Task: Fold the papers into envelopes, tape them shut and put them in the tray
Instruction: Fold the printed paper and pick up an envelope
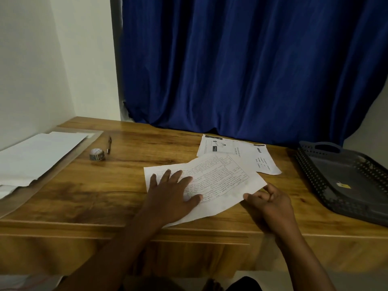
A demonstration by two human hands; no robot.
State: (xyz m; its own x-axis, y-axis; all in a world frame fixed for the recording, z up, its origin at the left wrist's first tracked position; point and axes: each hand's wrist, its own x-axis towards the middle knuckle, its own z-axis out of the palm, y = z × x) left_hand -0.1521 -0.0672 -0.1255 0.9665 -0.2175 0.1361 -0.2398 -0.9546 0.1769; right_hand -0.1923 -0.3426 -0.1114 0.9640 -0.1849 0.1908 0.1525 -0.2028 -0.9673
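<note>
A handwritten sheet [218, 181], ruled into a table, lies flat on the wooden surface [100, 185] near its front edge, angled so that its right end points toward the far right. The left hand [174, 191] rests palm-down on the left half of this sheet, fingers [168, 175] straight and spread apart, pressing the paper to the surface. The right hand [270, 201] is at the sheet's near-right corner, with its thumb and curled fingers pinching the paper edge. Just beyond the sheet, partly overlapped by its far edge, lies a printed sheet [252, 156] with dark header blocks. A dark perforated tray [315, 175] with a handle sits at the right end of the surface, well apart from both sheets; a small pale label lies on its floor. On the far left, a roll of tape [97, 154] stands beside a pen [109, 144]. A stack of white papers [37, 156] lies at the left end, on a paler raised panel. A blue curtain [241, 64] hangs behind the surface.
</note>
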